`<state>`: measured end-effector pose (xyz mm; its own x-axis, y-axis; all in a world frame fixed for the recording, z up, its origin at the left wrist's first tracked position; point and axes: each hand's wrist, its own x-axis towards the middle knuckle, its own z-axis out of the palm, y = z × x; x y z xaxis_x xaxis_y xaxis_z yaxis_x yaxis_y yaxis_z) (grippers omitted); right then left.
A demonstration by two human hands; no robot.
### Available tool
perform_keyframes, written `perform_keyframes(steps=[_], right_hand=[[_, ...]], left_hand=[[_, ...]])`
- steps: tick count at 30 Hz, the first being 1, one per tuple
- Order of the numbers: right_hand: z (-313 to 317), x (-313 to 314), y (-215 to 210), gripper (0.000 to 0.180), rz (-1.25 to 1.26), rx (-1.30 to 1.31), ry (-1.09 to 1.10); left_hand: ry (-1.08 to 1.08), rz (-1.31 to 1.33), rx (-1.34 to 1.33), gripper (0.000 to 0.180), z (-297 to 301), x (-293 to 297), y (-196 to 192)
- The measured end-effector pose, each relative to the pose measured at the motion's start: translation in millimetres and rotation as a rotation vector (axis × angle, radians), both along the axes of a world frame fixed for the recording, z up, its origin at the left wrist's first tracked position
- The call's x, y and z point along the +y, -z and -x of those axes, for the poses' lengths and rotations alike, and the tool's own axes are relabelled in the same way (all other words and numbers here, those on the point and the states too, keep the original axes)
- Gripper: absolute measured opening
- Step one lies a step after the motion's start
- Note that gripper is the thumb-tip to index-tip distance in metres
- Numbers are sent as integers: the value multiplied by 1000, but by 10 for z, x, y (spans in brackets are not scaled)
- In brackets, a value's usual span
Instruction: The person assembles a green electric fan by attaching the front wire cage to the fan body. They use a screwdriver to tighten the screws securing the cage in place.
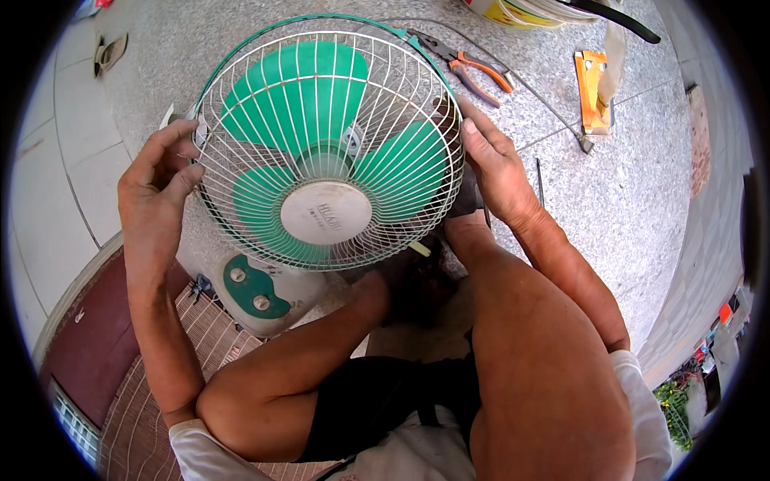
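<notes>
A table fan's round wire guard fills the upper middle, with green blades behind its white wires and a pale round badge at its centre. My left hand is closed at the guard's left rim, thumb and fingers at the edge beside a small pale tab. On the opposite rim rests my right hand, its thumb in front and its other fingers mostly hidden behind the edge. Below the guard is the fan's off-white base, which carries a green panel with two knobs.
Pliers with orange and dark handles lie beyond the guard. A cord runs to a dark end right of them. An orange packet and a bucket stand farther off. My bent legs flank the near side.
</notes>
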<state>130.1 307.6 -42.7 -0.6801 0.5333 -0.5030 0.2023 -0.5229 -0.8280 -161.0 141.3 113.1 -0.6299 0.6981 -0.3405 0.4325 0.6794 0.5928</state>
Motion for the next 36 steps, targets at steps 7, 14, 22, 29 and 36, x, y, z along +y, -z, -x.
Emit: perform_keyframes(steps=[7,14,22,29,36], right_hand=[[-38,42,92,51,167,47,54],[17,67,145,40,286,109,164],[61,140,290,37,389,147,210],[86,135,284,40,470,169,228],[72,127,265,33,397,129,195]], left_hand=[[1,29,-6,46,64,37,-95],[-1,67,-110,43,191,-2,-83],[51,78,-134,42,335,-7,18],[63,104,-120,41,443,78,-54],[150,135,-67,39,592,170,-20]])
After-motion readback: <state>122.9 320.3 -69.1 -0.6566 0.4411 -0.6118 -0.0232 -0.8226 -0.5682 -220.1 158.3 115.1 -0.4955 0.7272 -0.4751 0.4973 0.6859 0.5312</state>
